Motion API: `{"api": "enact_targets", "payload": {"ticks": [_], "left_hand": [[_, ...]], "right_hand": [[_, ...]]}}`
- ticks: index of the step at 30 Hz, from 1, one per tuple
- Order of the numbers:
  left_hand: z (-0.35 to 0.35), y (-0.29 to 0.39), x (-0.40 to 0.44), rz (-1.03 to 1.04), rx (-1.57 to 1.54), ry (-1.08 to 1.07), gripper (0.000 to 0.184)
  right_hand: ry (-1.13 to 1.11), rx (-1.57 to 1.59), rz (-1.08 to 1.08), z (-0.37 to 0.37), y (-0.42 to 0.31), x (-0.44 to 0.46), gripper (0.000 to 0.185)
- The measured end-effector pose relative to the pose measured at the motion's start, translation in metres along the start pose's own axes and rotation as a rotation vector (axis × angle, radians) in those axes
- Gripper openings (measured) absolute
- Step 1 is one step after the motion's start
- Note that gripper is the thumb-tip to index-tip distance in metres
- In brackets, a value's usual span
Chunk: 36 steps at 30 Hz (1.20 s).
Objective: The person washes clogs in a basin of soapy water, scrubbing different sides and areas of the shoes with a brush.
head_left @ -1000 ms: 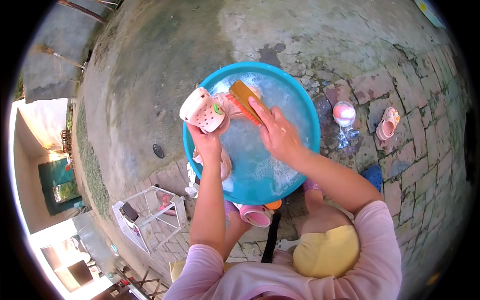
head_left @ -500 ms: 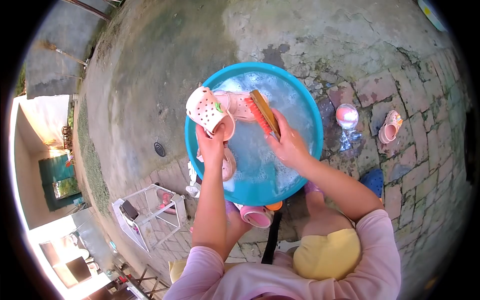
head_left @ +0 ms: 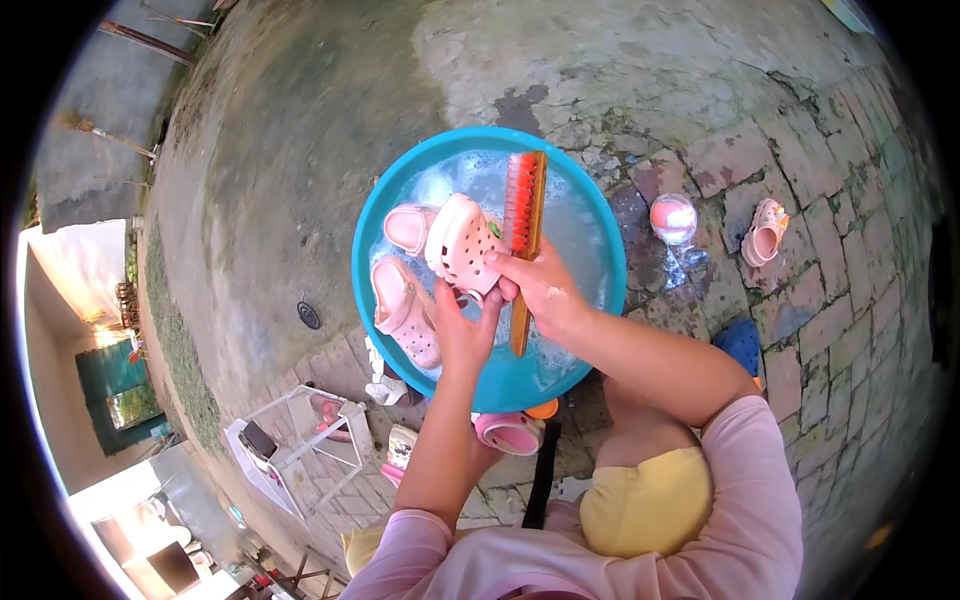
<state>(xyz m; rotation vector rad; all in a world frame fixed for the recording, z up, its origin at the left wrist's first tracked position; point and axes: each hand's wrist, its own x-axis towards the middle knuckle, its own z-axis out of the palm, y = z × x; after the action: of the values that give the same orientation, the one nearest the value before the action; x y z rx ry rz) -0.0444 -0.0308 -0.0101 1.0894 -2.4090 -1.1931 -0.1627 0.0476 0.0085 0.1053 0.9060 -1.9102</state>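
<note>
Above a blue basin [head_left: 365, 300] of soapy water, my left hand [head_left: 465, 328] grips a pale pink clog [head_left: 460, 240] with round holes and a small green charm. In my right hand [head_left: 548, 290] is a scrub brush [head_left: 535, 200] with a wooden back and orange-red bristles, held upright. The fingertips of that hand also touch the clog's lower edge. Two more pink clogs are in the basin: one clog [head_left: 408, 315] at the left wall, another clog [head_left: 405, 228] above it, partly behind the held one.
A round tub [head_left: 674, 218] with shiny wrapping and a pink clog [head_left: 765, 232] stand on the bricks at right. A blue clog [head_left: 740, 347] is near my right elbow, and a pink-lined clog [head_left: 508, 433] lies below the basin. A white frame rack [head_left: 300, 440] stands at lower left.
The held clog has turned over and moved right, toward the brush. The brush has swung upright, and my hands have come together. The clogs in the water show more fully.
</note>
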Motion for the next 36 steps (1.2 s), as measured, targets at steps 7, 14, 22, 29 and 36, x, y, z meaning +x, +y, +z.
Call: {"api": "enact_targets", "payload": {"ticks": [7, 14, 22, 29, 36], "left_hand": [[-0.010, 0.037, -0.002, 0.062, -0.554, 0.335, 0.061], [-0.040, 0.015, -0.010, 0.050, -0.163, 0.500, 0.044], [-0.042, 0.001, -0.021, -0.133, -0.529, 0.437, 0.075], [0.019, -0.066, -0.075, -0.156, -0.013, -0.015, 0.058], [0.061, -0.090, -0.112, 0.114, 0.770, -0.290, 0.067]], "right_hand": [[-0.143, -0.606, -0.213, 0.004, 0.011, -0.017, 0.028], [-0.351, -0.376, -0.175, 0.003, 0.030, -0.023, 0.030], [-0.344, -0.462, -0.067, -0.014, 0.010, -0.008, 0.041], [-0.215, 0.134, 0.065, -0.055, -0.039, -0.030, 0.008], [0.375, 0.165, -0.320, -0.178, -0.155, -0.037, 0.011]]}}
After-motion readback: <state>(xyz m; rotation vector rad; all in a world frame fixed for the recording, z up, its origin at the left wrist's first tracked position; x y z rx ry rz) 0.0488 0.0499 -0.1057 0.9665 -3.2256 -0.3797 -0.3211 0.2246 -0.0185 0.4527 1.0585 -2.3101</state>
